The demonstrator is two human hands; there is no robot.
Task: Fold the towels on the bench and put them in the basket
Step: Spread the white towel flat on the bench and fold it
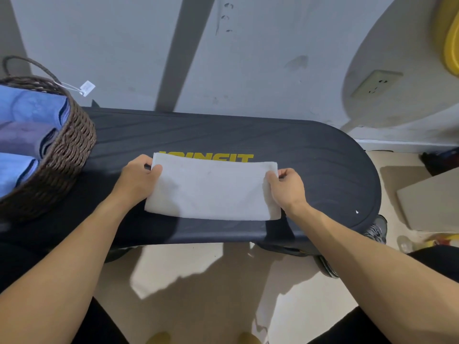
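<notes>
The left hand (139, 173) pinches the towel (211, 189) at its far left corner, thumb on top. The right hand (285, 186) pinches the right edge, fingers curled round it. The towel lies flat, already folded to a strip, mid-desk (310, 155). It looks soft, light and limp, so corners are the best hold. The basket (67, 150), at the desk's left end, holds folded blue towels (29, 105).
</notes>
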